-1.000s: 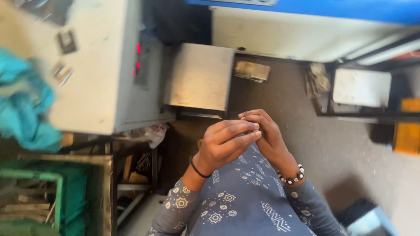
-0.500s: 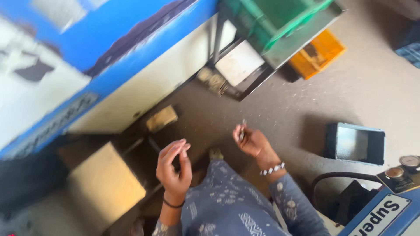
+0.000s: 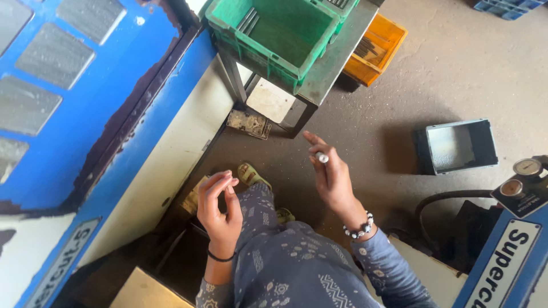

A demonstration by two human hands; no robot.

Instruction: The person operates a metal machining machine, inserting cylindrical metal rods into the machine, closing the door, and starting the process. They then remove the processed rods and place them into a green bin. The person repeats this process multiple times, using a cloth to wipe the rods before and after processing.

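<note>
Right hand [image 3: 334, 179] pinching a short metal pin [image 3: 322, 157] between thumb and fingertips, other fingers spread. Left hand [image 3: 220, 208] empty, fingertips loosely curled together. Light hold on something smooth, round and small: likely to slip and roll off across the gritty concrete floor [image 3: 456, 68]. Beyond the pinch, a ribbed green plastic crate [image 3: 274, 34]; to its right, a grey open box [image 3: 456, 146].
</note>
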